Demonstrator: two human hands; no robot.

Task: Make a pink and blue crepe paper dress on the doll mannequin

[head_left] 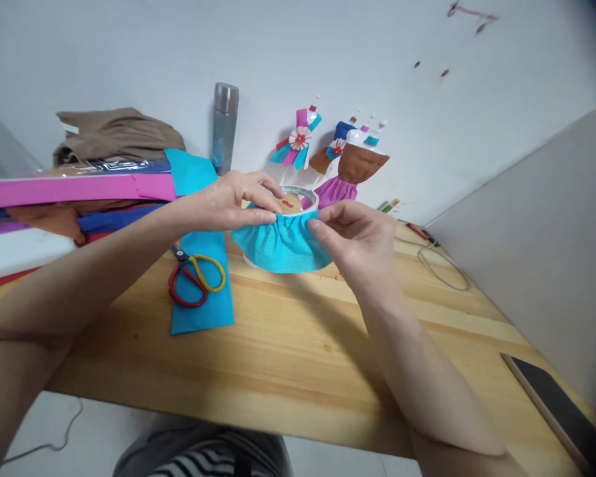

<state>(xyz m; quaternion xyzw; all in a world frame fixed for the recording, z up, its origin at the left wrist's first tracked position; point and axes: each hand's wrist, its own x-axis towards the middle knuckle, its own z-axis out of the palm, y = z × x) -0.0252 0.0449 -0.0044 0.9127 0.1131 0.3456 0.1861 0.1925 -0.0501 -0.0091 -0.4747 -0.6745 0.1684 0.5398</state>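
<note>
Lightly touching, with the left hand, a gathered, turquoise crepe-like paper ruffle by the thumb and a round, white-rimmed ring by the fingers; hard to tell whether gripping. Pinching the ruffle's right edge between thumb and forefinger of the right hand, with the remaining fingertips hidden. Covering most of the ring's near wall with the ruffle, above a pale wooden table. Beyond the left forearm, can't make out the blades of the red-and-yellow-handled scissors, lying on a flat turquoise paper strip. Farther left, see a magenta paper band, cut off at the edge. Behind, notice a grey metallic flask and overlapping paper-flower decorations, blurry in detail. At far right, see a dark, flat phone, fading into shadow.
</note>
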